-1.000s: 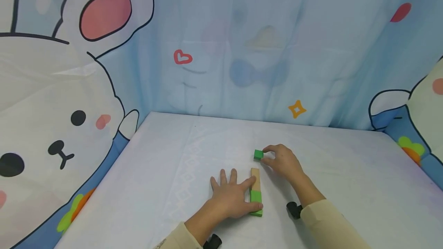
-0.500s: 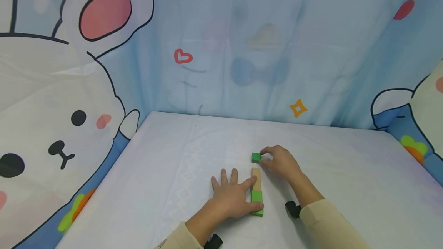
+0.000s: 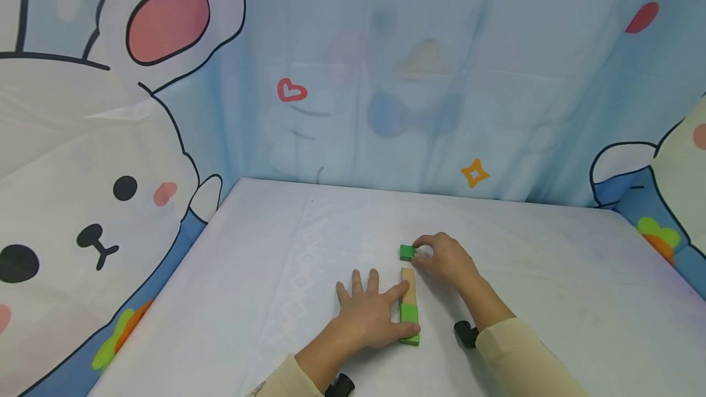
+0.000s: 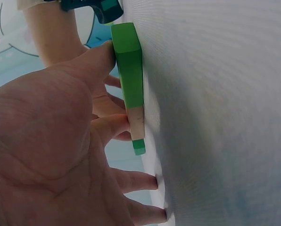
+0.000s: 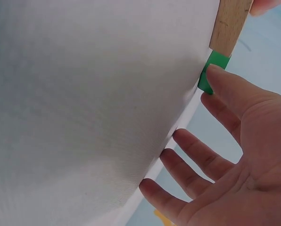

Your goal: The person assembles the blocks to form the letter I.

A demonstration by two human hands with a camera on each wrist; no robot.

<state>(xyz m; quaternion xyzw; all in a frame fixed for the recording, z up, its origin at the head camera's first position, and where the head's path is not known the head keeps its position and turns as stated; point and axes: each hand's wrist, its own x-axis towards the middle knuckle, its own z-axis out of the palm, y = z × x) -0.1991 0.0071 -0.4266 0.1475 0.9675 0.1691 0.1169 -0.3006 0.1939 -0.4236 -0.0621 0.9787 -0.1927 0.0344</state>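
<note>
My left hand (image 3: 364, 320) is spread beside a row of two blocks, its fingers straight. The thumb touches a long green block (image 3: 409, 312), and the forefinger touches a plain wooden block (image 3: 409, 274) that adjoins its far end. Both contacts also show in the left wrist view, where the green block (image 4: 131, 70) stands nearest. My right hand (image 3: 449, 260) pinches a small green cube (image 3: 407, 253) between thumb and forefinger, just beyond the wooden block's far end. In the head view a narrow gap separates them. The right thumb partly covers the cube (image 5: 219, 60) in the right wrist view.
A white cloth covers the table (image 3: 309, 231). Behind it hangs a blue curtain (image 3: 342, 139) with cartoon prints. Black wrist cameras sit at the left wrist (image 3: 340, 386) and the right wrist (image 3: 466, 334), low over the cloth.
My right hand has brought the green cube slightly left and nearer, closer to the wooden block's far end. The left hand and its two blocks have stayed nearly still.
</note>
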